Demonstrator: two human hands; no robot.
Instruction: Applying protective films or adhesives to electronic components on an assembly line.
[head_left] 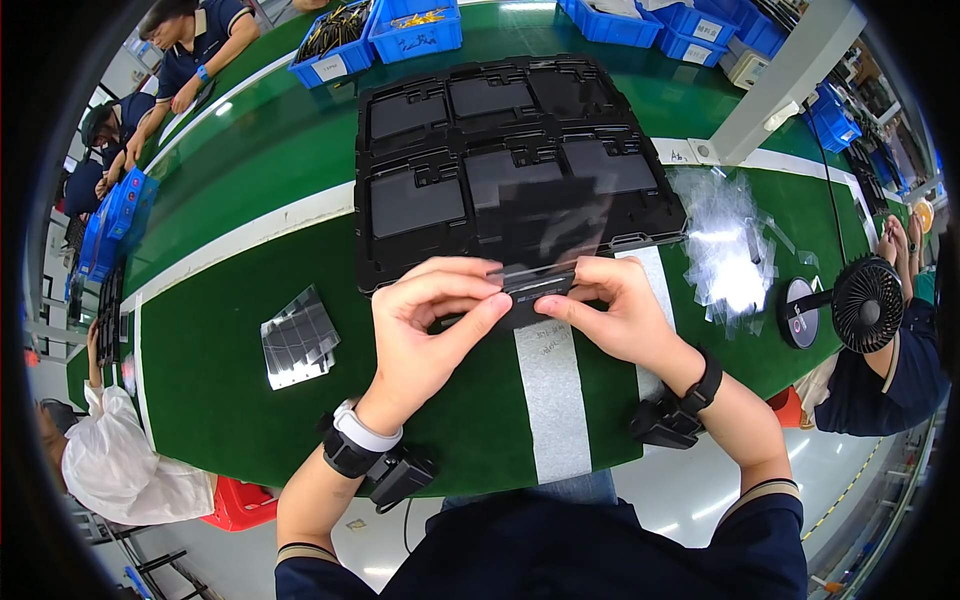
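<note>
Between my two hands is a thin dark rectangular panel (pixel 530 292), with a glossy see-through sheet standing up from its far edge. My left hand (pixel 425 315) pinches the panel's left end between thumb and fingers. At the right end, my right hand (pixel 622 308) grips it the same way, thumb on the near face. Just beyond lies a black moulded tray (pixel 400 246) with several compartments, most showing flat dark grey panels. The held sheet hides part of the tray's near row. To the left rests a small stack of shiny dark-and-clear sheets (pixel 300 340).
A heap of clear film pieces (pixel 722 245) lies right of the tray, beside a small black fan (pixel 865 305). Blue bins (pixel 415 35) line the far side. A grey post (pixel 775 95) rises at the far right. Other people sit along both sides.
</note>
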